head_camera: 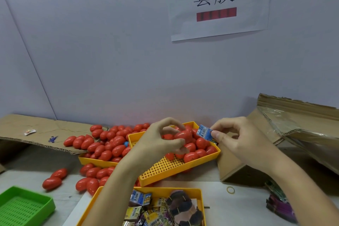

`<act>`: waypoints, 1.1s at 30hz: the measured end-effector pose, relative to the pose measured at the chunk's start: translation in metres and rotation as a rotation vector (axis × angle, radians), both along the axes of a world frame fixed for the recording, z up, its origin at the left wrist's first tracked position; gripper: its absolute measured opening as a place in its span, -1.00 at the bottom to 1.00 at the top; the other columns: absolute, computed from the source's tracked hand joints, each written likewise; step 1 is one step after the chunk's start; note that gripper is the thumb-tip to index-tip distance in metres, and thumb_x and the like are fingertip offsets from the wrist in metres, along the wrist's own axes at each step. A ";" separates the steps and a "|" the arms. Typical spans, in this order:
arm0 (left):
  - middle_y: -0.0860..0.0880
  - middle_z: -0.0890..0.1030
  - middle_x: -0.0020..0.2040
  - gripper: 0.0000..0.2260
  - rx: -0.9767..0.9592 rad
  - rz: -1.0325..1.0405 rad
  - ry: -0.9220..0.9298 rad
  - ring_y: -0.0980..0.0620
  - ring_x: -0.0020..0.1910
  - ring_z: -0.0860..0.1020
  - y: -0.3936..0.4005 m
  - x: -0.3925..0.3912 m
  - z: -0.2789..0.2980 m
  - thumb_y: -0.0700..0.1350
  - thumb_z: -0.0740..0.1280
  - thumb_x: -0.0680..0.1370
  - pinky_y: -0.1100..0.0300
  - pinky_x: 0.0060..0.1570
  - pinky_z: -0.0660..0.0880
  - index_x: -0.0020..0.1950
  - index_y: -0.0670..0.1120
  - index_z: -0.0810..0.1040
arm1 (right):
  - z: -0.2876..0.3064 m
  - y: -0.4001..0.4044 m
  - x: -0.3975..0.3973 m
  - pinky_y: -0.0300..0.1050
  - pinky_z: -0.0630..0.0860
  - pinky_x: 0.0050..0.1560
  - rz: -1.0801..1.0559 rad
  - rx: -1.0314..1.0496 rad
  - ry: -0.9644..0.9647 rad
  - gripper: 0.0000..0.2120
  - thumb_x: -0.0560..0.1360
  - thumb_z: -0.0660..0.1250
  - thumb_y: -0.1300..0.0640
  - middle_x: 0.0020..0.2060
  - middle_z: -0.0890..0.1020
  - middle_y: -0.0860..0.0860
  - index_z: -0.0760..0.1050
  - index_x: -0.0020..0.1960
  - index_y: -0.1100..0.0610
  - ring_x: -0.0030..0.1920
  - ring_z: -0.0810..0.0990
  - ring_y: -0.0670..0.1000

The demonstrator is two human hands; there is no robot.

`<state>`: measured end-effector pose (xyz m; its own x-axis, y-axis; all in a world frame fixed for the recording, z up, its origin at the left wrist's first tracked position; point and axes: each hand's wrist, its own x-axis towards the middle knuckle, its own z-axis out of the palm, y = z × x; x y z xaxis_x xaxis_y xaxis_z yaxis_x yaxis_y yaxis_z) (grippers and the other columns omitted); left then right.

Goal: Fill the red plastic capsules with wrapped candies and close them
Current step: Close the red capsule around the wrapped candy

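Note:
My left hand (161, 139) hovers over the tilted yellow perforated tray (165, 169) and grips a red capsule (184, 135) between thumb and fingers. My right hand (236, 137) pinches a small blue wrapped candy (204, 131) just right of that capsule. More red capsule pieces (200, 145) lie in the tray's upper end. A second yellow tray (95, 160) to the left is heaped with closed red capsules (110, 143). Near the bottom, a yellow tray (200, 200) holds several wrapped candies (141, 198).
Loose red capsules (53, 180) lie on the table at left. A green perforated tray (23, 205) sits at the bottom left. Cardboard sheets (27, 126) lie at the left, a cardboard box with a plastic liner (293, 123) at right. A rubber band (230, 190) and a dark packet bundle (278, 203) lie right.

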<state>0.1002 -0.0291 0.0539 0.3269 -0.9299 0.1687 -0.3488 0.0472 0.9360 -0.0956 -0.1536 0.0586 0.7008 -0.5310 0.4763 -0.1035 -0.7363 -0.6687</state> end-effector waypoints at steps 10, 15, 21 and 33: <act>-0.14 0.59 -0.22 -0.76 -0.124 0.017 0.432 -0.01 -0.33 0.56 -0.009 -0.014 0.003 -0.12 0.19 0.66 0.20 -0.33 0.53 0.03 -0.19 0.62 | 0.007 0.003 -0.004 -0.13 0.62 -0.09 -0.024 0.009 -0.096 -0.85 0.54 0.34 0.11 -0.22 0.68 -0.18 0.62 -0.13 -0.10 -0.11 0.63 -0.14; -0.22 0.66 -0.25 -0.75 -0.183 0.055 0.413 -0.09 -0.32 0.64 -0.012 -0.019 0.000 -0.11 0.19 0.67 0.21 -0.33 0.59 0.01 -0.20 0.62 | 0.010 0.005 -0.005 -0.22 0.58 -0.15 -0.015 0.074 -0.129 -0.88 0.54 0.34 0.13 -0.22 0.69 -0.12 0.64 -0.08 -0.03 -0.12 0.64 -0.14; -0.07 0.41 -0.40 -0.72 -0.065 0.020 0.310 0.06 -0.51 0.30 -0.011 -0.019 0.001 -0.04 0.18 0.66 0.26 -0.49 0.21 -0.17 -0.03 0.59 | 0.015 0.008 -0.006 -0.46 0.41 -0.39 0.051 0.189 -0.204 -0.84 0.55 0.32 0.20 -0.36 0.66 -0.15 0.62 -0.12 0.00 -0.37 0.56 -0.26; -0.03 0.64 -0.24 -0.95 -0.032 0.116 -0.154 0.01 -0.27 0.65 -0.009 -0.033 0.005 -0.11 0.31 0.58 -0.03 -0.16 0.67 -0.05 -0.05 0.56 | 0.011 0.004 -0.002 -0.29 0.51 -0.25 -0.057 0.267 -0.245 -0.85 0.51 0.37 0.19 -0.08 0.60 -0.10 0.66 -0.18 0.02 -0.02 0.59 -0.15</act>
<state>0.0674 -0.0382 0.0587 0.3999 -0.8807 0.2541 -0.4928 0.0271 0.8697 -0.0979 -0.1500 0.0693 0.5485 -0.6943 0.4660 0.0477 -0.5304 -0.8464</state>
